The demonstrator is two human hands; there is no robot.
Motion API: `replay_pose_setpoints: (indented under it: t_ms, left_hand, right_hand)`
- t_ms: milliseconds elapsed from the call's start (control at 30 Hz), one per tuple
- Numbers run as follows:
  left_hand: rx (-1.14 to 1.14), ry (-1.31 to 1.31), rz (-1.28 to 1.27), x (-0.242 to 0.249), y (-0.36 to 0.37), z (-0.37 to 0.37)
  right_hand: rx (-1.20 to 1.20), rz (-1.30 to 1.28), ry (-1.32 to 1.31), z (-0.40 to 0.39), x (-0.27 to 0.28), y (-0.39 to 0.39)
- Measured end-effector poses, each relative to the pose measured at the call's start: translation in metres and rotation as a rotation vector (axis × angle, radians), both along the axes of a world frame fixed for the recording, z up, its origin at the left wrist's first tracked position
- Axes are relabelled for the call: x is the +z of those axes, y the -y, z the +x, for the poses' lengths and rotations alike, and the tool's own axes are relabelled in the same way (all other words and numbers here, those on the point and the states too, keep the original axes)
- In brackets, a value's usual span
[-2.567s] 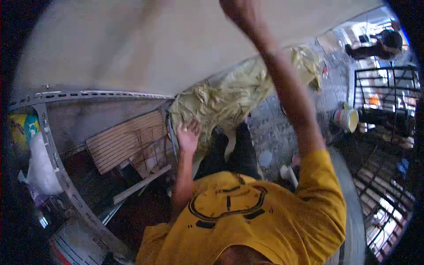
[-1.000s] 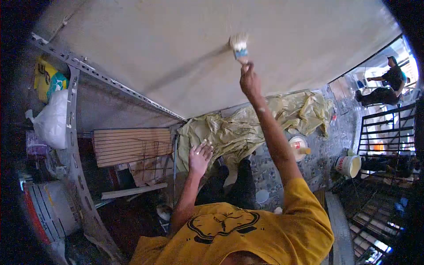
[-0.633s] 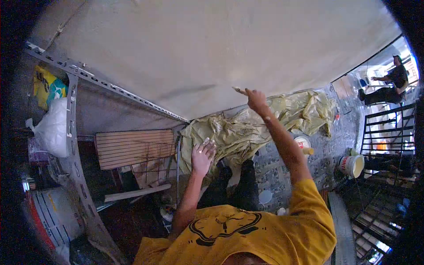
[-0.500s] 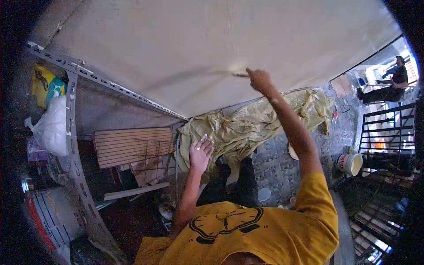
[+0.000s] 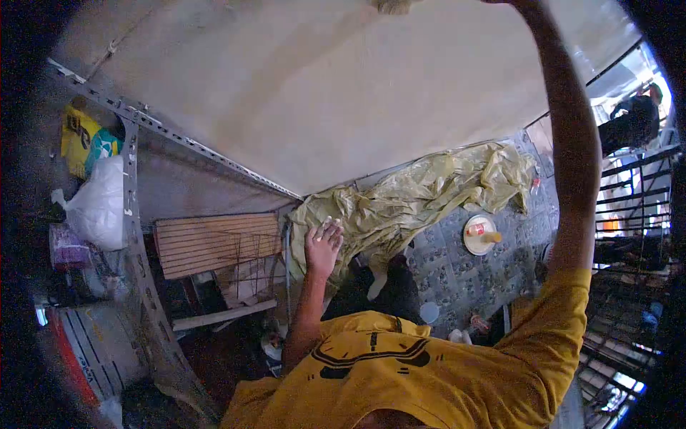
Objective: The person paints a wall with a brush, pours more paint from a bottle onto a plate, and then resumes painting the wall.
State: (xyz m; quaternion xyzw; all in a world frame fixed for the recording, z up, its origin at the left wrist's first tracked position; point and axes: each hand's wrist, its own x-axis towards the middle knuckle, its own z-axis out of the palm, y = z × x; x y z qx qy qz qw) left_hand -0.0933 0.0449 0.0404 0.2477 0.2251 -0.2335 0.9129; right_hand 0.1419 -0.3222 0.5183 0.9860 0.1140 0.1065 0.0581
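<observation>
My left hand (image 5: pixel 324 250) hangs in front of a crumpled yellowish plastic sheet (image 5: pixel 429 189), fingers apart and holding nothing. Its fingertips carry whitish smears. High against the pale wall (image 5: pixel 371 93) is my right hand (image 5: pixel 498 2), mostly cut off by the top edge. What looks like a paintbrush (image 5: pixel 391 6) shows its tan end against the wall, to the left of that hand. Its handle and my grip on it are out of view. A long shadow slants across the wall from the brush.
On the tiled floor (image 5: pixel 446 264) lies a round lid (image 5: pixel 471 247) with a yellowish object on it. At left stand a slotted metal frame (image 5: pixel 136 207), a white bag (image 5: pixel 98 204) and a slatted panel (image 5: pixel 214 243). A person (image 5: pixel 632 121) is at far right, above metal bars.
My right arm has swung upward and right, taking the brush up the wall. The lid now shows, while the arm hides the bucket. My left hand has hardly moved.
</observation>
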Motion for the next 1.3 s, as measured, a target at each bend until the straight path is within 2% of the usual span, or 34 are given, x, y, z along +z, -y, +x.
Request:
replay_pose_setpoints:
  t_ms: [67, 100, 200, 267, 333, 400, 433, 467, 500, 533, 600, 633, 833, 867, 900, 1033, 1067, 1133, 1200, 1267, 1300]
  left_hand:
    - [0.006, -0.025, 0.003, 0.005, -0.003, 0.003]
    - [0.007, -0.021, 0.005, 0.004, -0.004, 0.006]
    - [0.004, -0.001, 0.029, -0.009, -0.010, 0.010]
    - [0.001, -0.011, 0.073, -0.020, -0.014, 0.011]
    - [0.012, -0.057, 0.066, -0.020, -0.011, 0.014]
    - [0.018, -0.112, 0.061, -0.022, -0.009, 0.012]
    - [0.017, -0.120, 0.090, -0.024, -0.006, 0.012]
    - [0.017, -0.125, 0.119, -0.026, -0.003, 0.015]
    - [0.015, -0.127, 0.122, -0.027, -0.001, 0.017]
    - [0.005, -0.139, 0.102, -0.028, 0.001, 0.018]
    - [-0.005, -0.155, 0.083, -0.038, 0.004, 0.015]
    - [-0.008, -0.133, 0.083, -0.045, 0.005, 0.012]
    - [-0.025, -0.132, 0.046, -0.044, 0.012, 0.013]
    - [-0.026, -0.123, 0.029, -0.042, 0.014, 0.015]
    - [-0.025, -0.119, 0.026, -0.037, 0.015, 0.019]
    - [-0.038, -0.085, 0.004, -0.019, 0.024, 0.034]
    - [-0.038, -0.056, -0.029, -0.015, 0.027, 0.039]
    - [-0.049, -0.030, -0.035, -0.008, 0.033, 0.049]
    - [-0.060, -0.013, -0.040, -0.003, 0.040, 0.054]
    - [-0.095, 0.032, -0.001, 0.003, 0.047, 0.059]
    - [-0.102, 0.037, -0.001, 0.006, 0.049, 0.059]
  right_hand:
    - [0.161, 0.038, 0.283, -0.025, 0.009, 0.010]
    - [0.029, 0.098, 0.245, -0.044, 0.019, -0.001]
    - [-0.119, 0.295, 0.418, -0.075, -0.003, -0.013]
    - [-0.151, 0.396, 0.659, -0.072, -0.050, -0.026]
    - [-0.139, 0.619, 0.693, -0.045, -0.103, -0.025]
    - [-0.275, 0.595, 0.742, -0.005, -0.192, -0.017]
    - [-0.032, 0.478, 0.898, 0.008, -0.232, -0.017]
    - [-0.223, 0.662, 0.593, 0.005, -0.256, -0.032]
    - [-0.074, 0.726, 0.700, 0.015, -0.295, -0.033]
    - [-0.137, 0.716, 0.635, 0.023, -0.338, -0.034]
    - [-0.214, 0.872, 0.430, 0.007, -0.365, -0.057]
    - [-0.176, 0.825, 0.523, 0.009, -0.396, -0.059]
    - [-0.213, 0.763, 0.236, -0.037, -0.471, -0.069]
    - [-0.282, 0.723, 0.026, -0.043, -0.483, -0.065]
    - [-0.352, 0.678, -0.182, -0.049, -0.491, -0.062]
    - [-0.311, 0.606, -0.353, -0.059, -0.494, -0.036]
    - [-0.311, 0.605, -0.343, -0.056, -0.496, -0.029]
    - [-0.268, 0.528, -0.105, -0.039, -0.502, -0.016]
    - [-0.256, 0.602, -0.020, -0.007, -0.459, -0.006]
    - [-0.249, 0.671, -0.124, -0.004, -0.342, -0.011]
    - [-0.255, 0.672, -0.116, -0.006, -0.312, -0.010]
